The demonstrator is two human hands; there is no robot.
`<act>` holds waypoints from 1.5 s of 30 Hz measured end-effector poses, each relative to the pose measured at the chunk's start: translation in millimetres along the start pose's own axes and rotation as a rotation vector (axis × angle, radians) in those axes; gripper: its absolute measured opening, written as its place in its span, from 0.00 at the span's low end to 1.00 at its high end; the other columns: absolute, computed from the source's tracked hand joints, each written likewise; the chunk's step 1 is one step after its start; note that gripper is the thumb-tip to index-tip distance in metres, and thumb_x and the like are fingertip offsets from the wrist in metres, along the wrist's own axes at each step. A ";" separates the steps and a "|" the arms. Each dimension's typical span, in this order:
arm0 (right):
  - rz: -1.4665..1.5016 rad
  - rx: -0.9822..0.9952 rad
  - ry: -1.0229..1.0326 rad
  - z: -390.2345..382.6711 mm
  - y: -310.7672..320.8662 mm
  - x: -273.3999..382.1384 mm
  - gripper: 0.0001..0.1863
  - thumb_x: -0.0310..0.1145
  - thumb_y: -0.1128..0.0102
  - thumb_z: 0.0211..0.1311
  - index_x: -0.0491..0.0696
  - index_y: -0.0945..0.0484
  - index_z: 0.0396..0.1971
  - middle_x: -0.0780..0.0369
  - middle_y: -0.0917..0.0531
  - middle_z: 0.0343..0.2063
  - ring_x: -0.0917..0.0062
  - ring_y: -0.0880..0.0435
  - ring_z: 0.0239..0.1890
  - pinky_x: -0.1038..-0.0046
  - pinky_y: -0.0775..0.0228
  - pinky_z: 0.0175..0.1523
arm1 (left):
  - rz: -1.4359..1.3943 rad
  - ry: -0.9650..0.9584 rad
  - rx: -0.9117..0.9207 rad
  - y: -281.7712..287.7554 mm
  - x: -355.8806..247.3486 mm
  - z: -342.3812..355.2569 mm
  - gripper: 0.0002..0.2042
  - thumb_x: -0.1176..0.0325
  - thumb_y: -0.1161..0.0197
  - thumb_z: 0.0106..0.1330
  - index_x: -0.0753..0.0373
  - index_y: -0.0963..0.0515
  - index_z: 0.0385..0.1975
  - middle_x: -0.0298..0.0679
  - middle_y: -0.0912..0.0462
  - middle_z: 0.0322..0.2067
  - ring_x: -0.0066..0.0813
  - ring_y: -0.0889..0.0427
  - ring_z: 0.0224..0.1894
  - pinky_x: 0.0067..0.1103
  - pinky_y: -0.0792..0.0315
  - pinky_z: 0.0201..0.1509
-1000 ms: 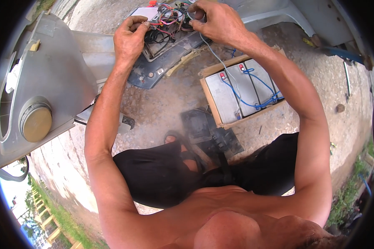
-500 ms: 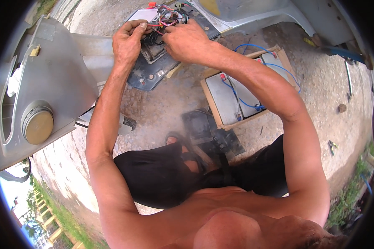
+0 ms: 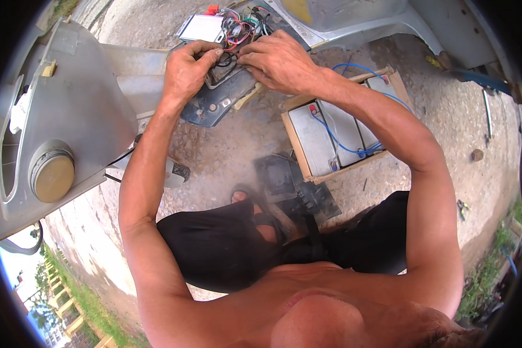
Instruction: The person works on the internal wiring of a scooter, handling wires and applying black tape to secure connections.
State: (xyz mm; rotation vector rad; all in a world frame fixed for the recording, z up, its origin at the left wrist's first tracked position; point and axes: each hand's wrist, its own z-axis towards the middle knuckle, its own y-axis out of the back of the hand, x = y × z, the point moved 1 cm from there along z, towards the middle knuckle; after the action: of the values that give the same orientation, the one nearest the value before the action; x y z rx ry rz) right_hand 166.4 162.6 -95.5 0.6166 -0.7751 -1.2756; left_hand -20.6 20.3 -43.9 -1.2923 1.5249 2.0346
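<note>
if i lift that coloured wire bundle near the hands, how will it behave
The wire bundle will probably flop, since its thin strands bend in loose loops. It may also snag, as the strands cross in a tangle.

rough ground [image 3: 226, 145] bears a cardboard box [image 3: 296, 145], a black panel [image 3: 275, 177] and, seemingly, pliers [image 3: 463, 209]

One head-worn fisheye view, facing down
It looks from close above the person's chest [image 3: 238, 298] toward the ground [image 3: 220, 159], the wiring [image 3: 238, 29] farther off near the upper edge.
</note>
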 end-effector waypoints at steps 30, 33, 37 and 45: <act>0.075 -0.091 -0.340 0.6 45.7 -41.8 0.11 0.34 0.36 0.62 0.48 0.14 0.40 0.59 0.13 0.40 0.61 0.13 0.41 0.61 0.22 0.48 | 0.152 -0.093 -0.222 -16.6 -3.1 -3.5 0.13 0.65 0.35 0.69 0.71 0.19 0.41 0.38 0.15 0.32 0.21 0.20 0.34 0.21 0.25 0.41; 0.170 0.020 -0.487 26.8 67.5 -30.2 0.14 0.36 0.36 0.57 0.40 0.16 0.37 0.43 0.15 0.37 0.46 0.15 0.43 0.53 0.23 0.49 | 0.153 -0.081 -0.305 -11.0 -0.7 -8.8 0.14 0.62 0.35 0.67 0.70 0.17 0.39 0.44 0.12 0.31 0.30 0.14 0.32 0.26 0.22 0.41; 0.130 0.159 -0.605 36.6 59.6 -27.9 0.13 0.33 0.39 0.58 0.39 0.16 0.36 0.42 0.14 0.37 0.46 0.15 0.43 0.52 0.23 0.49 | 0.149 -0.077 -0.300 -15.3 -3.5 -5.0 0.14 0.63 0.34 0.67 0.70 0.17 0.39 0.43 0.12 0.31 0.28 0.15 0.33 0.25 0.21 0.42; 0.302 0.162 -0.739 34.5 44.4 -36.0 0.17 0.33 0.35 0.56 0.40 0.16 0.43 0.45 0.13 0.39 0.50 0.13 0.45 0.57 0.22 0.49 | 0.041 -0.061 -0.254 -20.8 1.3 -6.1 0.13 0.64 0.33 0.68 0.71 0.17 0.40 0.38 0.14 0.31 0.20 0.18 0.33 0.21 0.23 0.40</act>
State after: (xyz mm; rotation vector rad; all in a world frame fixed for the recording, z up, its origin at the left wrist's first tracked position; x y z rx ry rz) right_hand 161.7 207.1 -45.9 0.1216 -1.5296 -1.1594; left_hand -4.3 22.8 -58.0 -1.2819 1.3095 2.3323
